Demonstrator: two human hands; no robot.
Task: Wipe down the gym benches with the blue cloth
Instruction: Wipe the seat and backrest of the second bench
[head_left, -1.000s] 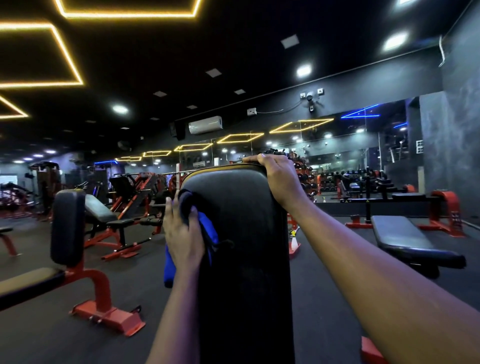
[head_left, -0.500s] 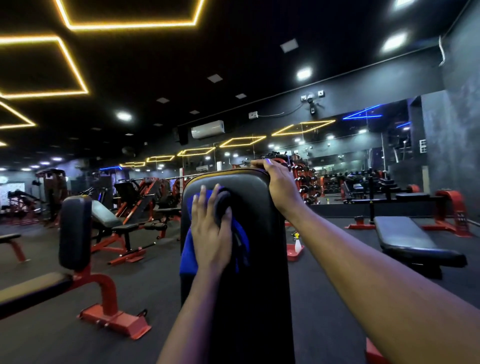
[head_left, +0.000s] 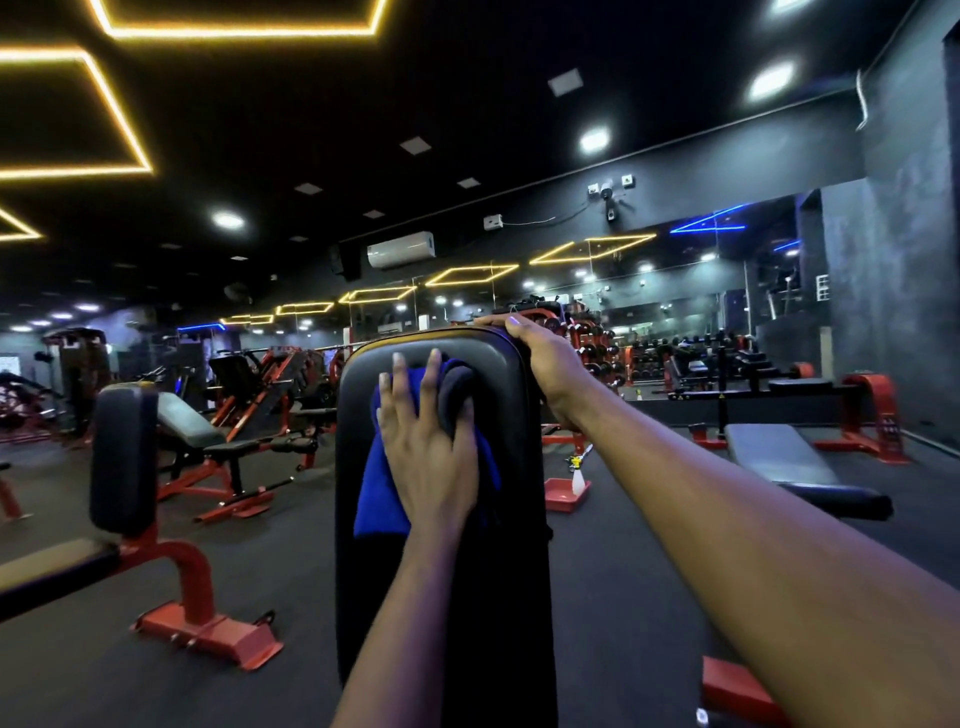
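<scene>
Over the last second our left hand (head_left: 431, 452) has carried the blue cloth (head_left: 382, 493) from the left edge of the upright back pad (head_left: 498, 597) onto its face and up toward the top, while our right hand (head_left: 545, 358) has kept its place at the pad's upper right corner. Nearest to us, both forearms reach forward over the pad, which rises between them. The left hand lies flat with fingers spread and straight, pressing the cloth against the pad's upper face; the cloth hangs out below and to the left of the palm, and a darker fold of it bunches under the thumb. The right hand curls its fingers over the pad's top edge and grips it, just beside the cloth but not touching it. To the left stands a red-framed bench (head_left: 124, 457) with its own upright pad, and behind it an incline bench (head_left: 187, 421). Right of our pad, on the floor, a spray bottle (head_left: 577, 475) stands in a red tray (head_left: 561, 501); further right lies a flat bench (head_left: 779, 457). Beyond are dumbbell racks (head_left: 597, 358) along a mirrored wall.
</scene>
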